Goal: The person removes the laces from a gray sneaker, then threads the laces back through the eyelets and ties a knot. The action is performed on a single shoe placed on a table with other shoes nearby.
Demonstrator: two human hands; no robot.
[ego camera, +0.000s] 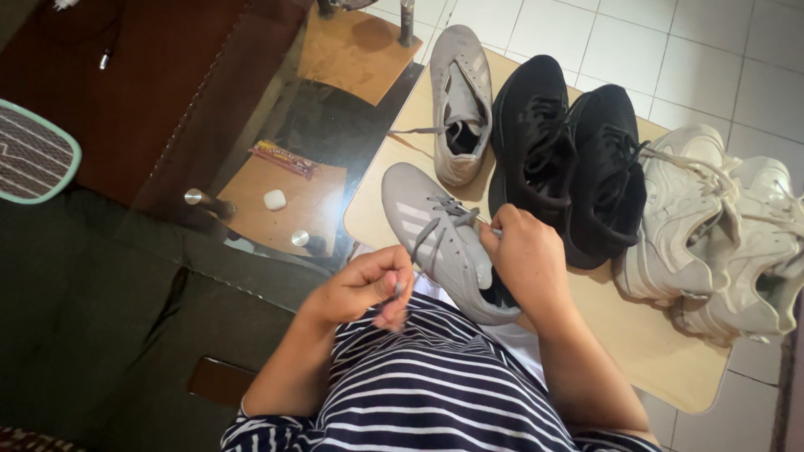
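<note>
A grey sneaker (435, 243) lies on a light wooden board (645, 335), toe pointing away from me. My left hand (368, 285) pinches the end of its grey lace (423, 238) and pulls it toward my striped shirt. My right hand (528, 259) rests on the shoe's opening, fingers closed on the other lace end by the eyelets. A second grey sneaker (461, 100) lies farther back with its lace loose.
Two black sneakers (569, 159) sit in the middle of the board and two white sneakers (720, 234) at its right end. A glass table (335, 134) with a snack wrapper (285, 157) stands to the left. White floor tiles (712, 50) lie beyond.
</note>
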